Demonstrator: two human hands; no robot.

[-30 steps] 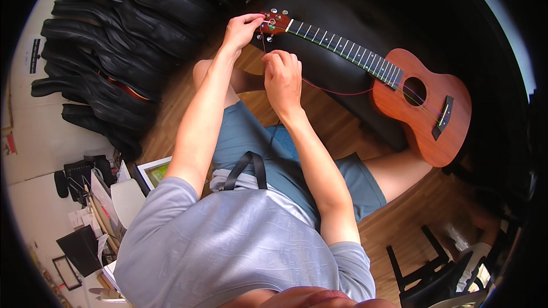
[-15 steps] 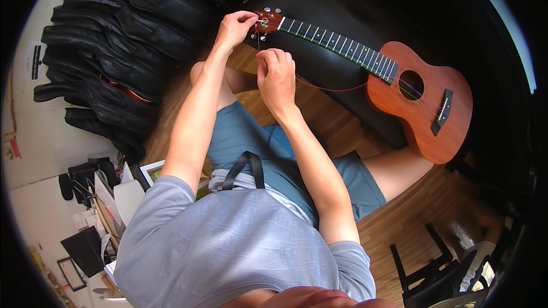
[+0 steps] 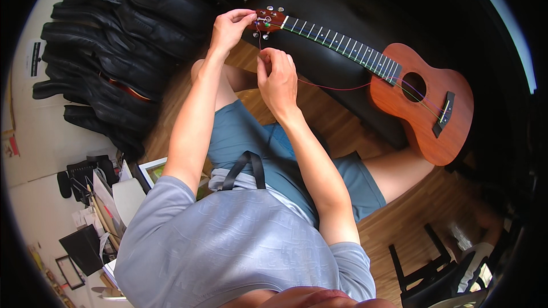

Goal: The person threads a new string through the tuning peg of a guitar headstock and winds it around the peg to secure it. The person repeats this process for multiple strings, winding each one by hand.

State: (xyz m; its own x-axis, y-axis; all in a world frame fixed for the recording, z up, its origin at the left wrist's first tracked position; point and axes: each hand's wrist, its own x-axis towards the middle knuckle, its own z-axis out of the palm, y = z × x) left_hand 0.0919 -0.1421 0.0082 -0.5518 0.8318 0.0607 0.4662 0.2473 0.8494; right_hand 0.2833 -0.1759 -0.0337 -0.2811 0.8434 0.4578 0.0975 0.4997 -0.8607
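Note:
A brown ukulele (image 3: pixel 421 134) lies face up, its neck pointing to the far left. My left hand (image 3: pixel 227 33) is at the end of its headstock (image 3: pixel 274 18), thumb and forefinger pinched together. What is between those fingertips is too small to make out. Just nearer to me, my right hand (image 3: pixel 277 80) has its fingers closed on a thin reddish-purple string (image 3: pixel 334 88). One stretch of the string runs up from these fingers to the headstock; the other hangs in a slack curve toward the body. Silver tuning pegs (image 3: pixel 265 36) stick out at the headstock's sides.
The ukulele rests on a black padded surface (image 3: pixel 331 74). Several black instrument cases (image 3: pixel 114 40) are stacked at the far left. Papers and tools (image 3: pixel 108 205) stand at the left. At the lower right, a dark chair frame (image 3: pixel 428 262) stands on the wooden floor (image 3: pixel 377 245).
My left hand has shifted slightly left and away, its fingertips now at the headstock's tip. The ukulele sits slightly farther right in view. My right hand has barely moved.

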